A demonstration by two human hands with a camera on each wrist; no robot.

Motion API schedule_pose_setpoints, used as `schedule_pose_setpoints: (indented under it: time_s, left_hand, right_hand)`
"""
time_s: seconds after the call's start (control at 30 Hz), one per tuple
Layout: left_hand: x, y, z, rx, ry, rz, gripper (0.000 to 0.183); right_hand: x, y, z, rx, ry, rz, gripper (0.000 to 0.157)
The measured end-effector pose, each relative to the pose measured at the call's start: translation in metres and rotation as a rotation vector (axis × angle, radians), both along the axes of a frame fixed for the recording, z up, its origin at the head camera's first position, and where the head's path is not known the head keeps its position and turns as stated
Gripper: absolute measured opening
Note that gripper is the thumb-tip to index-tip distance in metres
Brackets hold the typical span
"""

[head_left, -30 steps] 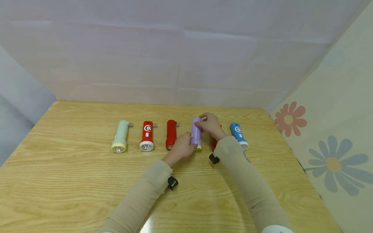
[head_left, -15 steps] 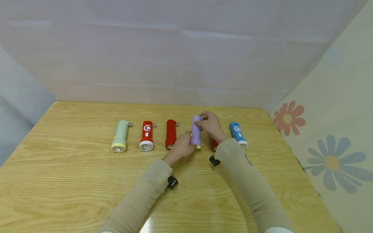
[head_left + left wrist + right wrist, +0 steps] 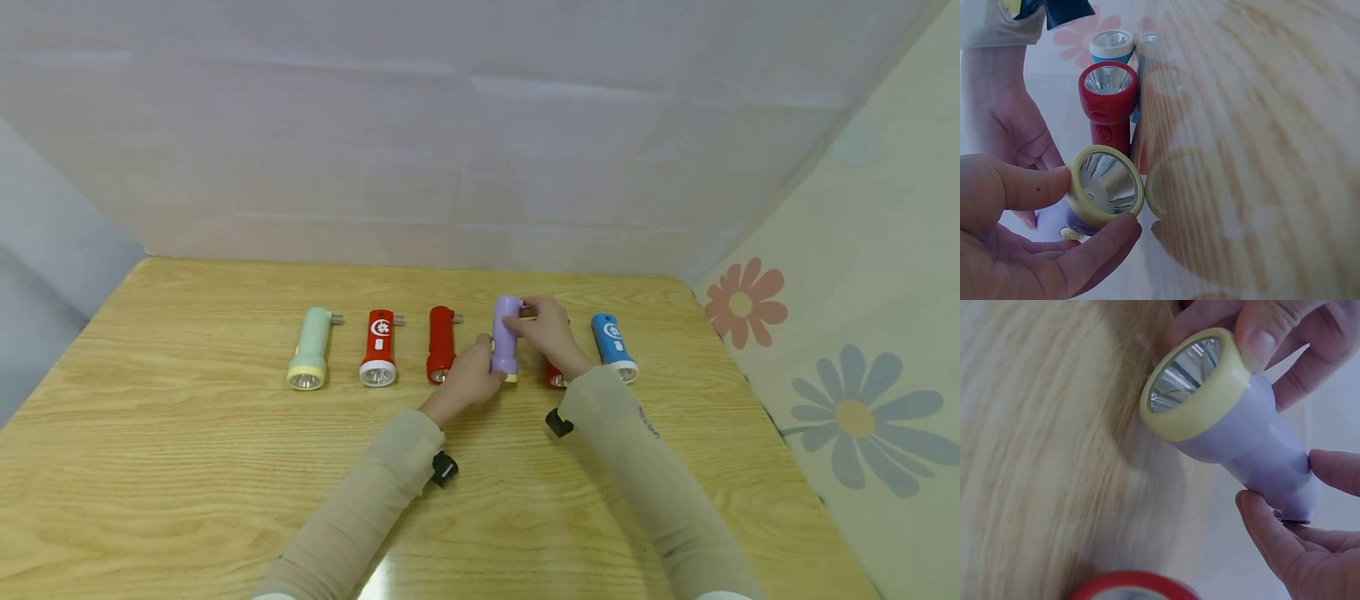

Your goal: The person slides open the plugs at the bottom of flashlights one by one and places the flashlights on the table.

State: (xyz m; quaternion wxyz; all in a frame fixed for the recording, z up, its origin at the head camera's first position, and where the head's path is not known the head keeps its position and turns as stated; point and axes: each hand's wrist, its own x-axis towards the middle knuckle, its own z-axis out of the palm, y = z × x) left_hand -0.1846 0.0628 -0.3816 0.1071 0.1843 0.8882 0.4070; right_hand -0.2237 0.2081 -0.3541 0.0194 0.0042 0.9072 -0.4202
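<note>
1. Reference: the clock centers on the purple flashlight [image 3: 505, 333]; 12 o'clock is the far edge of the tabletop [image 3: 225, 467].
2. Purple flashlight: located between both hands, tail toward 12 o'clock, yellow-rimmed lens toward 6 o'clock. Whether the rim rests on the tabletop cannot be told.
3. Left hand [image 3: 468, 375]: positioned at 7 to 8 o'clock. Its fingers are parted only by the width of the yellow rim, which they pinch against the thumb.
4. Right hand [image 3: 551, 332]: positioned at 3 o'clock. Its fingers and thumb are closed about the tail.
5. At 9 o'clock, nearest first: plain red flashlight [image 3: 441, 337], white-rimmed red flashlight [image 3: 378, 350], mint flashlight [image 3: 312, 346]. Prongs on all three point to 3 o'clock.
6. At 3 to 4 o'clock: second plain red flashlight [image 3: 555, 375], partly hidden by the right hand; beyond it, blue flashlight [image 3: 613, 346].
</note>
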Motion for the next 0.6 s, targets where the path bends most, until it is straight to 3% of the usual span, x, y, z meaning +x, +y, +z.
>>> schedule_pose_setpoints:
  time_s: [0.3, 0.6]
  left_hand:
    - [0.0, 0.001, 0.0, -0.003, 0.027, 0.002, 0.056]
    - [-0.001, -0.001, 0.003, -0.017, 0.013, -0.007, 0.057]
  right_hand:
    - [0.013, 0.002, 0.0, 0.059, -0.091, 0.069, 0.053]
    - [0.017, 0.003, -0.004, -0.071, -0.106, 0.016, 0.045]
